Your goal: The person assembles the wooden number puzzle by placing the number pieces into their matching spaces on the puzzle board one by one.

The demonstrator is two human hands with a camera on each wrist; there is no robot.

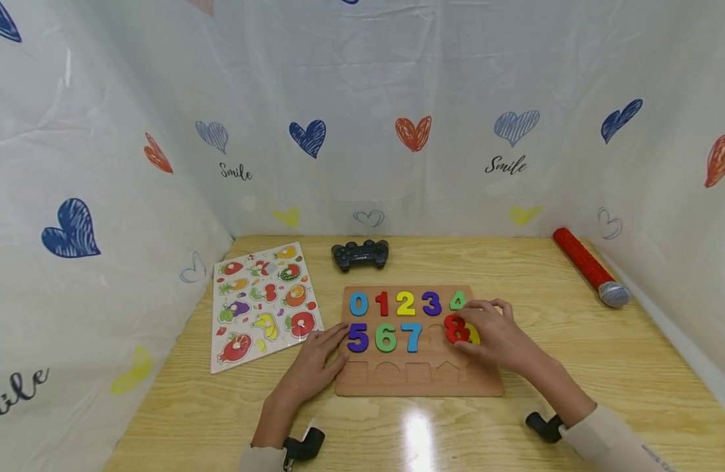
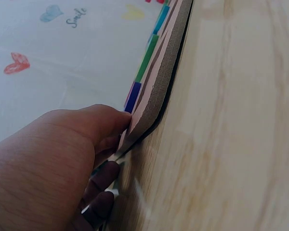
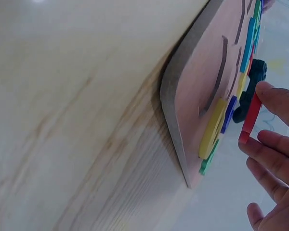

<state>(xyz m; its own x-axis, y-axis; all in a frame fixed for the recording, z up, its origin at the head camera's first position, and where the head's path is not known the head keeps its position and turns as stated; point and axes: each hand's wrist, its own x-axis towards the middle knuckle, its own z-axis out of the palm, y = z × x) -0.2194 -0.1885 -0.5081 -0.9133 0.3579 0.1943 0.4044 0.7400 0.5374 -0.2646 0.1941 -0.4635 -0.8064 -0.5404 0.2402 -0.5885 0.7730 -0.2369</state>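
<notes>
A wooden number puzzle board [image 1: 398,387] lies on the table. My right hand [image 1: 492,331] pinches a red number 8 [image 1: 455,329] between thumb and fingertips; in the right wrist view the red piece [image 3: 251,118] is held on edge above the board. Partly covered by that hand, a yellow number 9 [image 1: 473,334] sits at the right of the lower number row. My left hand [image 1: 315,360] touches the board's left edge, its thumb [image 2: 113,118] at the corner beside the purple 5 [image 1: 358,338]. An outlined recess [image 1: 438,335] shows right of the blue 7 [image 1: 411,337].
A fruit puzzle board [image 1: 265,305] lies to the left, close to my left hand. Behind the number board is a black game controller [image 1: 360,254]. A red microphone [image 1: 589,267] lies at the back right. Heart-printed sheeting [image 1: 362,131] surrounds the table.
</notes>
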